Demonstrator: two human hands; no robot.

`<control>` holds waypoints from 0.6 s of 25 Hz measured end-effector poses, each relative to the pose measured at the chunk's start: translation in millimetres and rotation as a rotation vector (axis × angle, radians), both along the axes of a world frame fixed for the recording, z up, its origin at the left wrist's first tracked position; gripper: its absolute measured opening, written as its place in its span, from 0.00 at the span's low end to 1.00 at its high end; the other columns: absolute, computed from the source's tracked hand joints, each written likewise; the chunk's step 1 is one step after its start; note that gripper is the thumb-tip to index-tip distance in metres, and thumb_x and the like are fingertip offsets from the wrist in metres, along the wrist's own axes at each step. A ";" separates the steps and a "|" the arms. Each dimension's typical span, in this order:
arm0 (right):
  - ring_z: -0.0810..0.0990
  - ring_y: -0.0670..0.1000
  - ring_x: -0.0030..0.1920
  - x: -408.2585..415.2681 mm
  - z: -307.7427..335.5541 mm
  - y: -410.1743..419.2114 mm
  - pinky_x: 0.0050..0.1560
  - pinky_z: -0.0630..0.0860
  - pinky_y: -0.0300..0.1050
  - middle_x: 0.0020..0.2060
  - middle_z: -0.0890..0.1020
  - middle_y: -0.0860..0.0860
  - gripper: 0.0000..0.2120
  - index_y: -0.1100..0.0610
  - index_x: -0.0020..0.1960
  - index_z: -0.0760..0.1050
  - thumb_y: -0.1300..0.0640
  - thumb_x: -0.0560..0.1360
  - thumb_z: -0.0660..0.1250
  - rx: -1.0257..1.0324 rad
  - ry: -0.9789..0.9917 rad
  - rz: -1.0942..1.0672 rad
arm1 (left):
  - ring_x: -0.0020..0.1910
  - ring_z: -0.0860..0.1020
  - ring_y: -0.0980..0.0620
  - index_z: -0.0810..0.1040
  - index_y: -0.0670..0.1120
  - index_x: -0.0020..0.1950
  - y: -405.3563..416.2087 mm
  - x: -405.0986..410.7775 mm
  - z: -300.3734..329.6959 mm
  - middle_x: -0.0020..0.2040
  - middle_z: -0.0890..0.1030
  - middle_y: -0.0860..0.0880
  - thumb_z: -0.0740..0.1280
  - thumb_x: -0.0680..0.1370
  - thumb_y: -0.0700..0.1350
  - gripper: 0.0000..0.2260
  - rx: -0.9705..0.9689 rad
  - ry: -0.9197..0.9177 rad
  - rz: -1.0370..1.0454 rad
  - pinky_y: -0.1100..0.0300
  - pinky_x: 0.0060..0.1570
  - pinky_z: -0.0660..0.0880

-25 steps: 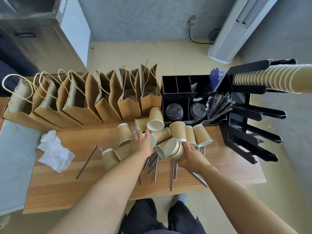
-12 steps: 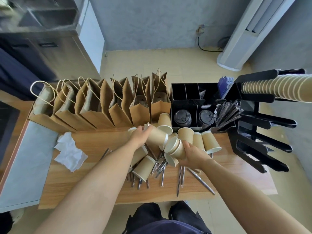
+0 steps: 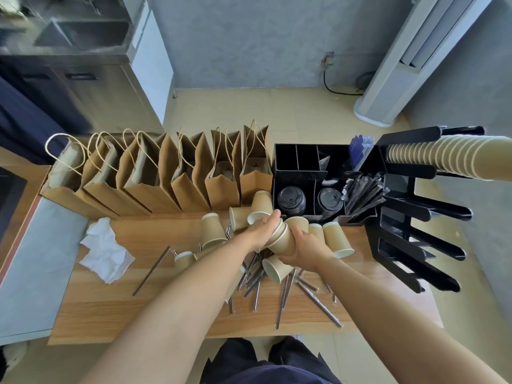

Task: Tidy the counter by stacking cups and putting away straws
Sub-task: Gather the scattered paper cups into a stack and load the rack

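Observation:
My right hand (image 3: 306, 249) grips a short stack of brown paper cups (image 3: 283, 241) above the middle of the wooden counter (image 3: 177, 306). My left hand (image 3: 261, 227) holds the stack's open end, pressing a cup into it. Several loose cups lie around: one upright at the left (image 3: 212, 230), two tipped behind (image 3: 250, 210), one under the stack (image 3: 275, 270), more to the right (image 3: 336, 239). Several wrapped straws (image 3: 285, 293) lie scattered below the hands, one apart at the left (image 3: 151, 270).
A black organiser (image 3: 293, 173) at the back holds lids and wrapped straws (image 3: 363, 194). A black cup rack (image 3: 415, 245) at the right carries a long cup stack (image 3: 448, 156). Several paper bags (image 3: 155, 173) line the back. A crumpled napkin (image 3: 105, 250) lies left.
My left hand picked up a loose cup and brought it to the stack held by my right hand. The camera view shifted, so the counter sits further right in frame.

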State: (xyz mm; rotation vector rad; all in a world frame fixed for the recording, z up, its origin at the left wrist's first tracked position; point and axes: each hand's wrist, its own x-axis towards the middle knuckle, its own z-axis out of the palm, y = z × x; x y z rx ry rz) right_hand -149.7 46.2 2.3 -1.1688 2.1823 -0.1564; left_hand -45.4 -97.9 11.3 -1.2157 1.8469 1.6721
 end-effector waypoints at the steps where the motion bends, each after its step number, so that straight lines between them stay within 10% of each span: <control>1: 0.79 0.55 0.53 -2.5 0.2 4.4 0.47 0.76 0.49 0.58 0.79 0.51 0.38 0.52 0.72 0.62 0.38 0.70 0.73 -0.008 -0.002 -0.024 | 0.77 0.64 0.43 0.62 0.51 0.80 -2.7 -3.2 -6.0 0.78 0.65 0.47 0.44 0.75 0.75 0.42 0.015 -0.008 0.036 0.49 0.69 0.61; 5: 0.78 0.54 0.46 -14.7 -2.5 24.5 0.42 0.74 0.49 0.56 0.79 0.50 0.33 0.51 0.67 0.63 0.40 0.71 0.73 -0.051 0.022 -0.085 | 0.44 0.79 0.43 0.80 0.40 0.53 -24.4 -9.6 -41.5 0.49 0.82 0.42 0.57 0.80 0.60 0.24 -0.025 -0.042 0.453 0.54 0.47 0.76; 8: 0.82 0.56 0.51 -22.7 -7.9 36.8 0.45 0.79 0.52 0.56 0.81 0.51 0.33 0.50 0.67 0.63 0.39 0.70 0.73 -0.064 0.034 -0.118 | 0.28 0.61 0.54 0.71 0.46 0.40 -30.7 -16.0 -47.6 0.33 0.66 0.51 0.67 0.78 0.56 0.15 0.309 -0.058 0.889 0.62 0.28 0.60; 13: 0.81 0.55 0.54 -30.4 -14.3 44.0 0.46 0.79 0.52 0.61 0.79 0.50 0.36 0.47 0.71 0.61 0.39 0.70 0.73 -0.089 0.049 -0.137 | 0.29 0.61 0.55 0.75 0.48 0.51 -40.7 -34.2 -61.5 0.35 0.64 0.51 0.65 0.81 0.49 0.05 0.442 -0.046 1.015 0.67 0.30 0.62; 15: 0.80 0.56 0.57 -32.9 -15.8 42.9 0.49 0.78 0.52 0.65 0.77 0.51 0.38 0.48 0.74 0.60 0.40 0.70 0.73 -0.089 0.047 -0.128 | 0.38 0.71 0.56 0.75 0.51 0.67 -44.4 -36.9 -61.6 0.39 0.70 0.52 0.62 0.81 0.46 0.15 0.432 -0.056 1.082 0.69 0.48 0.69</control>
